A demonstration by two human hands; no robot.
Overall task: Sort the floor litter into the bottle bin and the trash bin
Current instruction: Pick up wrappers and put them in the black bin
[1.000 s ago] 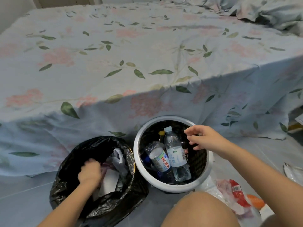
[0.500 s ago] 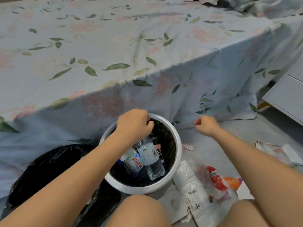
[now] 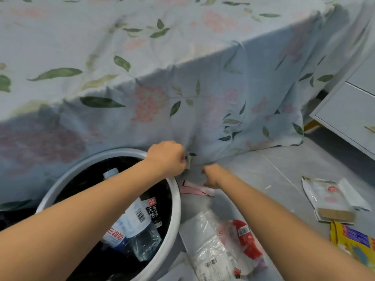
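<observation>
The white-rimmed bottle bin [image 3: 176, 201] stands against the bed and holds several plastic bottles [image 3: 140, 222]. Only a sliver of the black-bagged trash bin [image 3: 8, 217] shows at the far left. My left hand [image 3: 166, 158] reaches over the bottle bin's far rim, and its curled fingers grip the hanging hem of the bedsheet [image 3: 203, 122]. My right hand [image 3: 211, 176] is down on the floor just right of it, fingertips curled onto a pink paper scrap [image 3: 192, 189] that lies at the sheet's foot.
More litter lies on the grey floor: a clear plastic bag with a red wrapper [image 3: 227, 242] by my knee, white packets [image 3: 328, 196] and a yellow wrapper [image 3: 354, 241] at the right. A pale drawer unit [image 3: 349, 112] stands at the right.
My view swung right and closer. The left hand left the trash bin, crossed over the bottle bin and took the sheet hem. The right hand dropped from the bin rim to the pink scrap.
</observation>
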